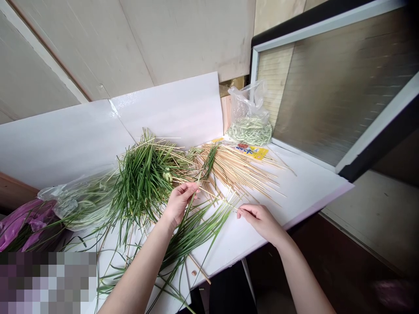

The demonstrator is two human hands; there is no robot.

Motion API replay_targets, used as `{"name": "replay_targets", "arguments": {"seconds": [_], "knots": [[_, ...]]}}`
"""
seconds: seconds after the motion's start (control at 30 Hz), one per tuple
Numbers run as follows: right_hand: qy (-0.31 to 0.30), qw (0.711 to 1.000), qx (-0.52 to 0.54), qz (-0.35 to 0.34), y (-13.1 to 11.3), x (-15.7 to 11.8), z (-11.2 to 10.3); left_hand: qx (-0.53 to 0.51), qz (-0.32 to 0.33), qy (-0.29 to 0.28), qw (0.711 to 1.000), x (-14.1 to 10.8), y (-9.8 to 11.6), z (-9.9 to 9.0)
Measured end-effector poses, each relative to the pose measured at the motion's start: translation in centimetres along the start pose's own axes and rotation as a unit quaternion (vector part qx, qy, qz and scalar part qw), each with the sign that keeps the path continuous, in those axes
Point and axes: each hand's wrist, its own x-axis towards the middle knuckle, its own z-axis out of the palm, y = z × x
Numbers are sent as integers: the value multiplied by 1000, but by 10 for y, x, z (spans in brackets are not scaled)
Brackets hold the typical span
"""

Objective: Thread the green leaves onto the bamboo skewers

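Between my hands runs a thin bamboo skewer (218,197), slanting down to the right. My right hand (260,220) pinches its lower end between thumb and fingers. At the other end, my left hand (181,200) is closed in a pinch around a green chive stalk (199,176), whose pale end sticks up above the fingertips. Whether the skewer tip touches or pierces the stalk is too small to tell. Loose chives (196,231) lie on the white table just below both hands, their pale ends toward my right hand.
A tall heap of chives (140,179) with skewers stands left. Many bamboo skewers (242,170) fan out behind my hands. A clear bag of pale green strips (250,131) and a yellow packet (258,152) sit at the back. Plastic bags (81,196) lie left; the table edge (317,209) is right.
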Motion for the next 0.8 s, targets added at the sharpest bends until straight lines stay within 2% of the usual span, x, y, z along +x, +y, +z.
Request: {"name": "replay_targets", "arguments": {"seconds": [0.4, 0.8], "knots": [[0, 1000, 3, 0, 0, 1, -1, -7, 10, 31, 999, 1, -3, -1], [-1, 1000, 5, -3, 1, 0, -1, -2, 20, 30, 999, 0, -3, 3]]}}
